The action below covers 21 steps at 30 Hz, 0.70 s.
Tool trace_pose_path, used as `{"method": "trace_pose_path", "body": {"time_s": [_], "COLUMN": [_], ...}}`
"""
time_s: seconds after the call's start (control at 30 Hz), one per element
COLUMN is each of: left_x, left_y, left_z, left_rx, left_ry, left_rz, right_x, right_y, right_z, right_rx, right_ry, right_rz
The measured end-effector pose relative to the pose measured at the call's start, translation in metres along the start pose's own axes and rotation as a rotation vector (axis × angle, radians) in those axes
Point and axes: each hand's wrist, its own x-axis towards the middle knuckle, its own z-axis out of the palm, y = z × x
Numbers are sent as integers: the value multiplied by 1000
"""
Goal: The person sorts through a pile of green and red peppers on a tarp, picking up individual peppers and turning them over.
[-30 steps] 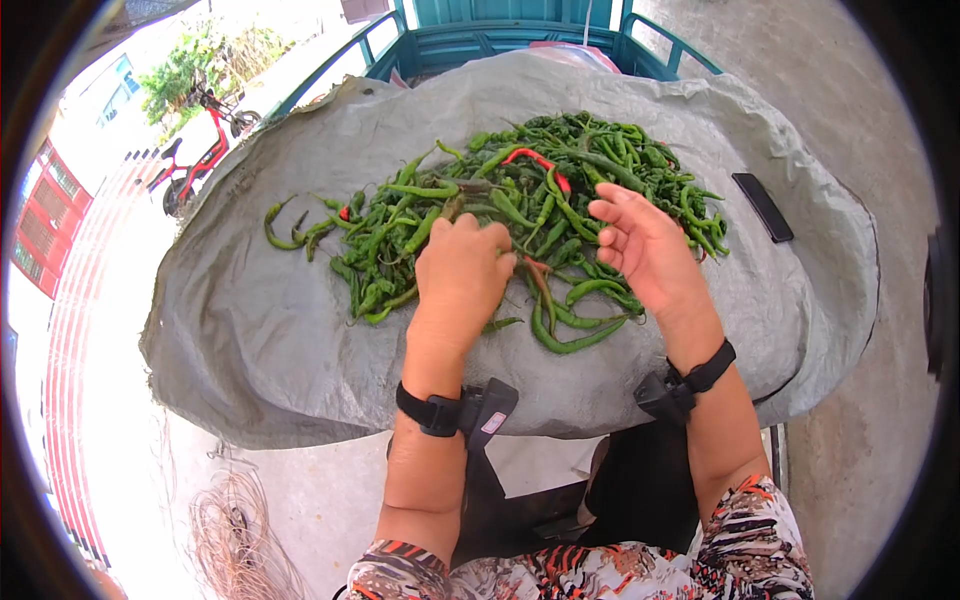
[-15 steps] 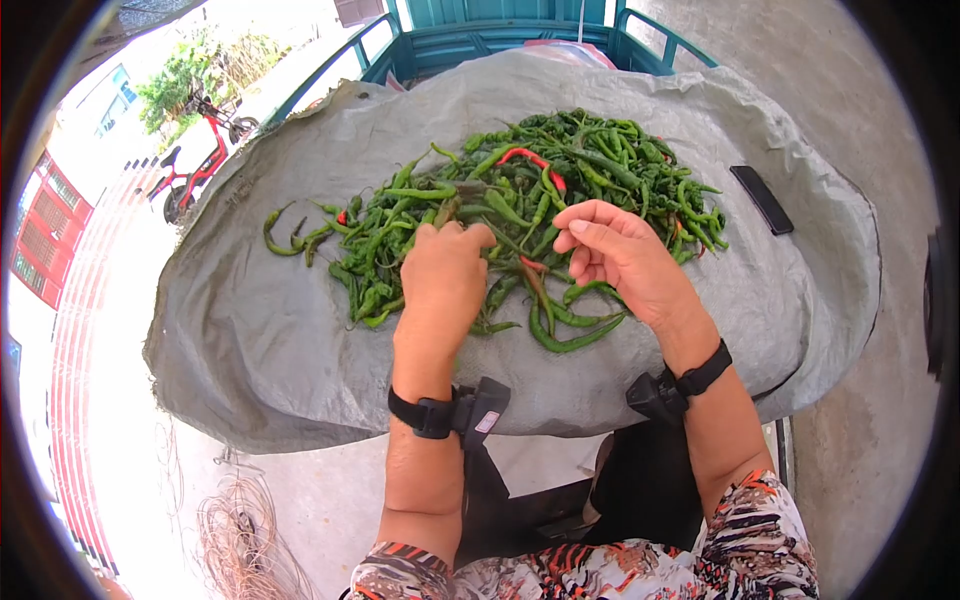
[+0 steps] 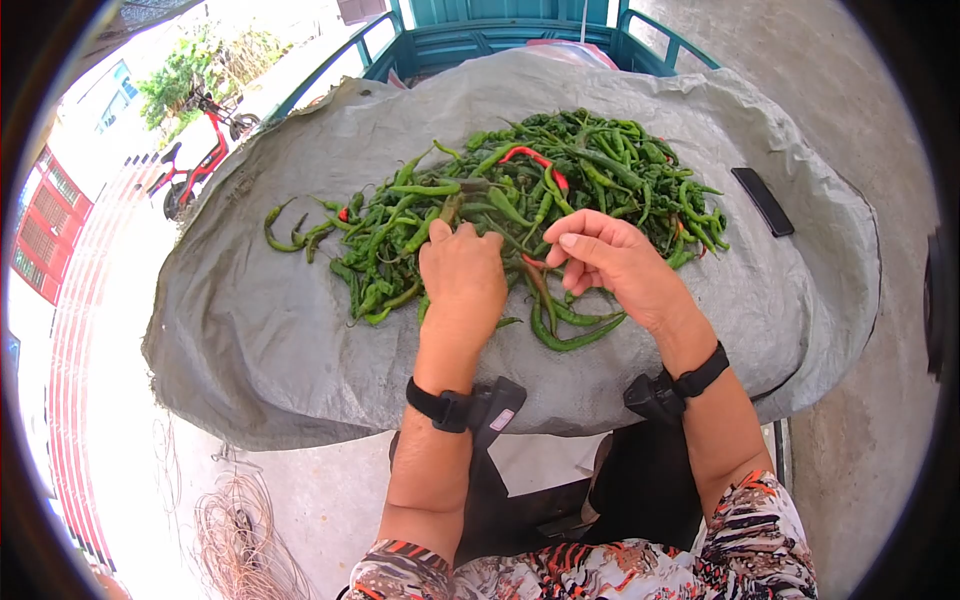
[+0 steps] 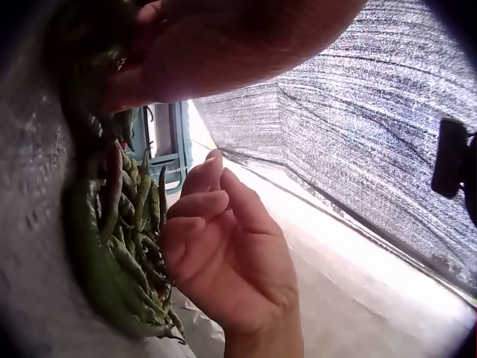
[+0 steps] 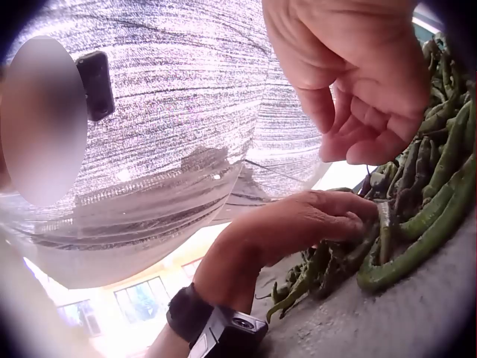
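Green chili peppers with a few red ones lie heaped on a grey sheet. My left hand reaches palm down into the near edge of the heap, fingers bent among peppers; its fingertips are hidden, so any hold is unclear. Just right of it, my right hand is raised above the peppers, fingers loosely bent and thumb near the index finger. In the left wrist view that right hand shows nothing held. The right wrist view has my left hand touching peppers.
A black phone lies on the sheet at the right. Behind the sheet is a blue metal cart frame. On the ground stand a red bike at the far left and a tangle of string at the lower left.
My right hand has moved left, closer to my left hand, and its fingers have drawn in. My left hand shifted left and then back right, staying at the heap.
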Motion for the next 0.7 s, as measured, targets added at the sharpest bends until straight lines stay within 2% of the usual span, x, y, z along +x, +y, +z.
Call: {"method": "trace_pose_path", "body": {"time_s": [0.2,0.3,0.43,0.53,0.63,0.7], "left_x": [4,6,4,7,12,15], "left_y": [-1,-9,-2,1,7,9], "left_z": [-5,5,2,-3,-16,-19], "left_rx": [-214,-318,-172,-240,-564,-624], "left_ry": [12,59,98,124,265,324], "left_rz": [-41,51,58,64,21,65], "right_x": [2,2,1,1,0,-2], "right_y": [2,3,3,1,0,-4], "right_z": [1,2,3,3,4,9], "right_rx": [-33,-40,-62,-65,-62,-65], "right_ry": [-1,-9,-9,-11,1,42], "right_rz": [32,32,27,28,-22,-112]}}
